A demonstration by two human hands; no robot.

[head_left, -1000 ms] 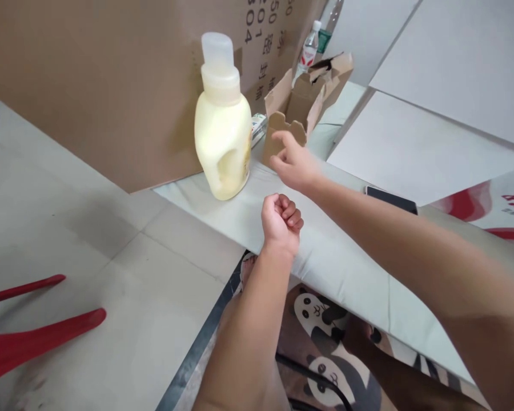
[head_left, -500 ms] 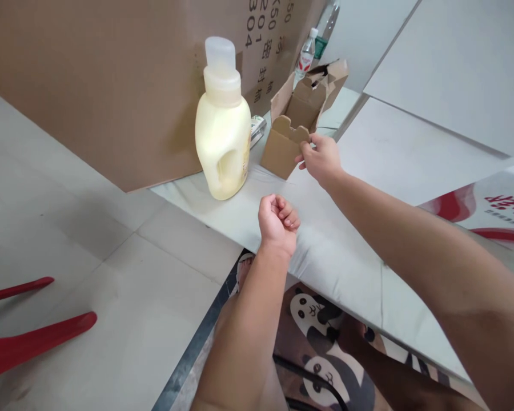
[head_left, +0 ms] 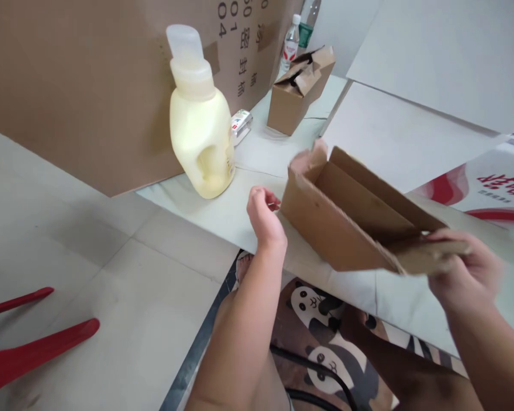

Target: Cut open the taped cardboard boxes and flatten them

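Box [head_left: 334, 231] nr table [head_left: 396, 302] edge, gap to 2nd box [head_left: 282, 111]; R fingers [head_left: 452, 235] pinching flap [head_left: 428, 256], L fingers [head_left: 273, 198] curled, empty.

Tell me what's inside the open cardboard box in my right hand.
Inside the open cardboard box, held by your right hand, brown inner walls show. The near wall and end flap cover deeper parts, so anything lying there can't be seen.

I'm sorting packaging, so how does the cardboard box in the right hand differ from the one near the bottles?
The held box is gripped at one end by the right hand; the back box stands on the table, untouched.
The held box gapes open, its inside showing; the back box's top is mostly covered by folded flaps with dark gaps.
Both are brown cardboard.
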